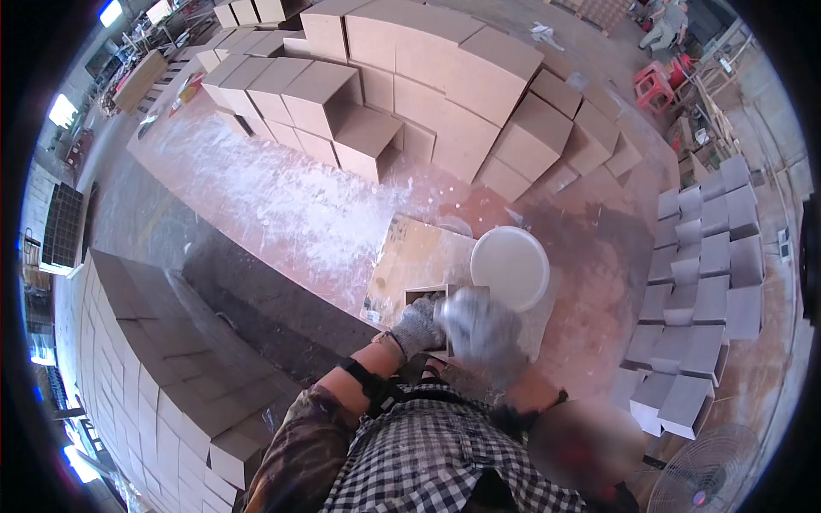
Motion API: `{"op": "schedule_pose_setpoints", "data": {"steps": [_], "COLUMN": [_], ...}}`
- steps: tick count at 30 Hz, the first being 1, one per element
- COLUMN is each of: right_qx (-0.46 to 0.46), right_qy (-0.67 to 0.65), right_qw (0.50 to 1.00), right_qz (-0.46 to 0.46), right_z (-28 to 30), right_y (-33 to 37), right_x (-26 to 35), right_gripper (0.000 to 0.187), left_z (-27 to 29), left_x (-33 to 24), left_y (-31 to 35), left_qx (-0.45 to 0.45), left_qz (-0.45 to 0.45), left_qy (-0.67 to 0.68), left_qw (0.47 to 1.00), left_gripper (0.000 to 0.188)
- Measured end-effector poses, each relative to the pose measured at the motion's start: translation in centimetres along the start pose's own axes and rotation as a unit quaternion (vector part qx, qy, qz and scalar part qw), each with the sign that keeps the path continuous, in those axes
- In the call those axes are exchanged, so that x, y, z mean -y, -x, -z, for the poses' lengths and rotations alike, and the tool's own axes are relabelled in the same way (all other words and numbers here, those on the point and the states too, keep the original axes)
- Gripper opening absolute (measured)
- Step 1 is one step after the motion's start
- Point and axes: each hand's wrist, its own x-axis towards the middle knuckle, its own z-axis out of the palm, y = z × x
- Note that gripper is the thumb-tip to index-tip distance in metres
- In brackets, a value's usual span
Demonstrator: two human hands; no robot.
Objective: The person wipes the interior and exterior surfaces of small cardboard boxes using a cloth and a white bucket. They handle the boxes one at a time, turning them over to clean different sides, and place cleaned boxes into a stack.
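A small open-topped box (440, 289) with thin light walls stands on a worn board (404, 256) in front of me. My left hand (417, 325), in a grey knitted glove, is closed at the left part of the box, its fingers reaching inside the rim and partly hidden. Over the right side of the box is my right hand (484, 333), also gloved. Motion smears it, so its fingers and anything in them cannot be made out. Just beyond the right hand, a round white tub (510, 267), or its lid, rests partly on the board.
Brown boxes (410, 51) are stacked across the far side. More boxes (145, 368) form a wall at left, and grey-topped boxes (710, 256) stand in rows at right. White powder (291, 201) covers the floor. A fan (705, 479) stands lower right; a person (665, 24) sits near red stools (654, 85).
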Motion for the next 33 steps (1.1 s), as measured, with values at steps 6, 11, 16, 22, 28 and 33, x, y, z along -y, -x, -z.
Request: {"op": "schedule_pose_setpoints", "data": {"steps": [6,11,16,22,28,33], "right_qx": [0.032,-0.028,0.044,0.061,-0.049,-0.041], "right_qy": [-0.058,0.052,0.085,0.153,0.072,0.036], "right_qw": [0.997,0.993,0.995,0.985,0.988,0.998], "right_qz": [-0.026,-0.105,-0.003,-0.056,-0.124,-0.018], "right_z": [2.0,-0.9,1.1,0.9,-0.1,0.6], "right_y": [2.1,-0.4,3.8,2.2,2.6,8.0], "right_x": [0.6,-6.9,-0.7,-1.7,-6.1,-2.2], "right_gripper": [0.003,0.005,0.010,0.002,0.009,0.006], "left_z": [3.9,3.2,2.6,3.5,4.7,6.4], "left_x": [-3.6,-3.3,-2.3,-3.0,-4.5,-5.4], "left_y": [1.2,0.6,1.5,1.0,0.8,2.0], "left_qx": [-0.094,-0.123,-0.126,-0.048,-0.032,-0.027], "left_qz": [-0.023,-0.074,-0.024,-0.012,-0.026,0.015], "left_qy": [0.011,-0.009,-0.002,-0.021,-0.031,-0.031], "left_qw": [0.995,0.990,0.992,0.999,0.999,0.999], "left_gripper": [0.056,0.054,0.053,0.060,0.052,0.048]}}
